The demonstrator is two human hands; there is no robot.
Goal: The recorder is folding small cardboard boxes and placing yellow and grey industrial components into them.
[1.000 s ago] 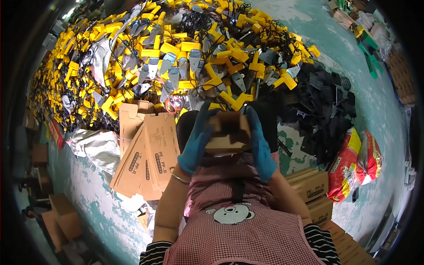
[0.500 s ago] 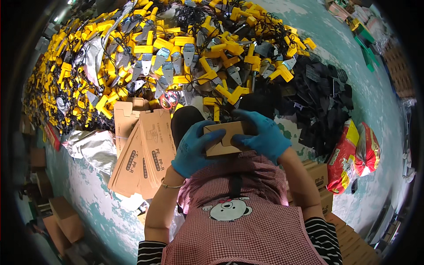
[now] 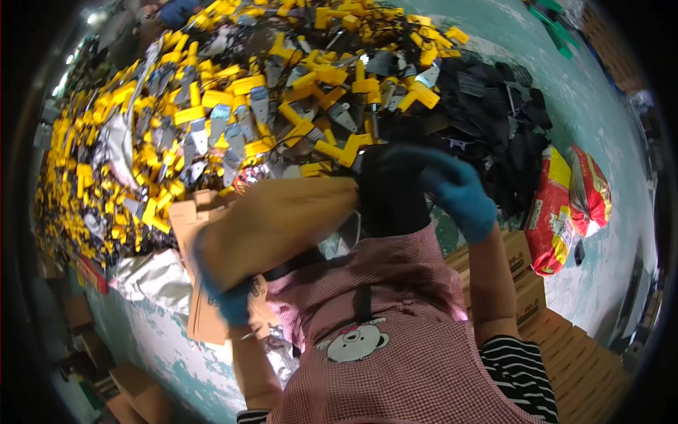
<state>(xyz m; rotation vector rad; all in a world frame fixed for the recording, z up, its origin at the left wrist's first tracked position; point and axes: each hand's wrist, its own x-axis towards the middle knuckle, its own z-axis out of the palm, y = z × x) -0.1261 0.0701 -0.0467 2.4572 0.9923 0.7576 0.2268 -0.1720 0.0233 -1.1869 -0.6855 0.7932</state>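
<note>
1. Fingers of the left hand [image 3: 229, 300], in a blue glove, grip the lower left end of a brown cardboard carton [image 3: 282, 219], which slants up to the right over the lap; both are blurred. Those of the right hand [image 3: 462, 194], also blue-gloved, reach leftward over a dark trouser leg [image 3: 392, 205], too smeared to tell whether they are open or closed on something.
2. Largest is the heap of yellow-handled tools [image 3: 224, 97] with grey metal plates and black cords, spread across the top and left.
3. Next comes the red-checked apron [image 3: 395, 378], covering the wearer's front, a black-and-white striped sleeve [image 3: 519, 378] beside it.
4. Stacked brown boxes [image 3: 558, 346] stand at lower right, past the right forearm.
5. Black pieces [image 3: 487, 120] lie in a loose pile right of the tools.
6. Flat cardboard sheets [image 3: 208, 321] lie at the left, partly hidden by the left hand and the carton.
7. Red-and-yellow bags [image 3: 551, 219] sit below the black pile.
8. A crumpled white sack [image 3: 152, 279] rests left of the sheets.
9. Smallest is the white bear print [image 3: 351, 344] on the apron.
</note>
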